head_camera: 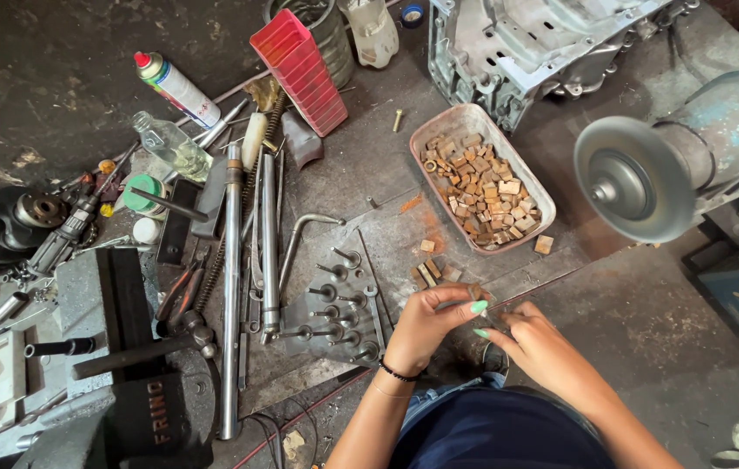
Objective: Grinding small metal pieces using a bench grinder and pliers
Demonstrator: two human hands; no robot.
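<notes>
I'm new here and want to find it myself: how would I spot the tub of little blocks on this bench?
Start at the grey grinding wheel on the right. Just left of it lies an oblong pinkish tub, below the grey metal casing. It alone is filled with small brown blocks, unlike the ribbed red box further left.
</notes>
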